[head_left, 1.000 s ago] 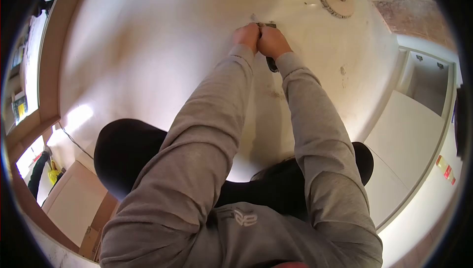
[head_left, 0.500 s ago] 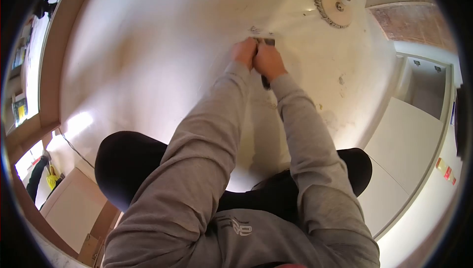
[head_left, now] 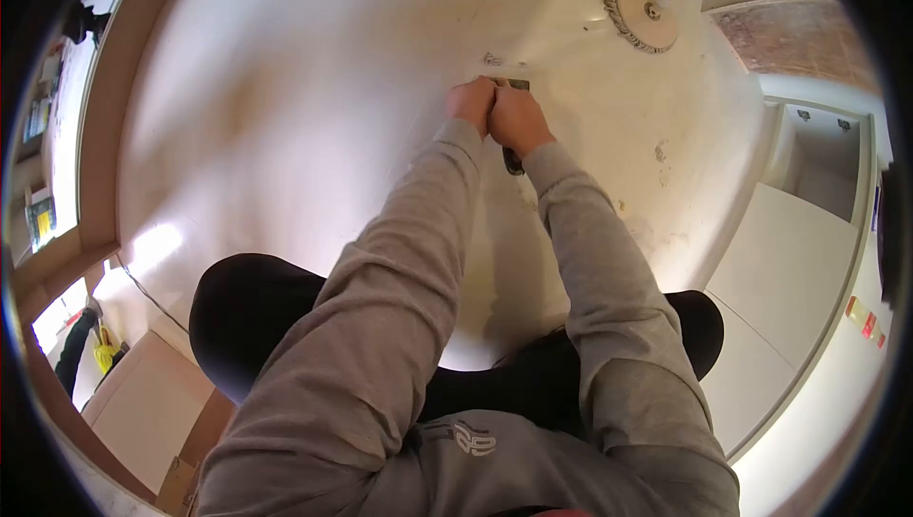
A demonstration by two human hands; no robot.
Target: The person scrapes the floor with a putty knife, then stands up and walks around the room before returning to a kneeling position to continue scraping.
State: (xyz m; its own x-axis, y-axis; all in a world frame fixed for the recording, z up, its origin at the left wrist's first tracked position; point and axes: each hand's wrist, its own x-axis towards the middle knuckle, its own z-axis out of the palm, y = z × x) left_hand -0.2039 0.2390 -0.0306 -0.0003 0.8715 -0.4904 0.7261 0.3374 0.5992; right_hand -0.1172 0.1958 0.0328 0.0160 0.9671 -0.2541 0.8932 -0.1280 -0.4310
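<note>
A scraper-like tool (head_left: 514, 162) with a dark handle rests on the pale, stained floor (head_left: 314, 70) in front of me; its flat front edge shows just beyond my fingers. My right hand (head_left: 518, 119) is wrapped round it, with the handle end sticking out beneath the palm. Pressed against its left side is my left hand (head_left: 470, 105), with the fingers curled at the front of the tool. My hands cover most of the tool. Small dark marks lie on the floor just past the front edge.
A round mop head (head_left: 645, 15) on a metal pole lies at the upper right. White cabinets (head_left: 785, 270) with an open compartment line the right side. A brown frame (head_left: 95, 184) runs along the left, near a thin cable (head_left: 152, 296). My knees flank my arms.
The view has shifted slightly. Both hands keep their closed hold on the tool, and a little more of its front edge shows above the fingers.
</note>
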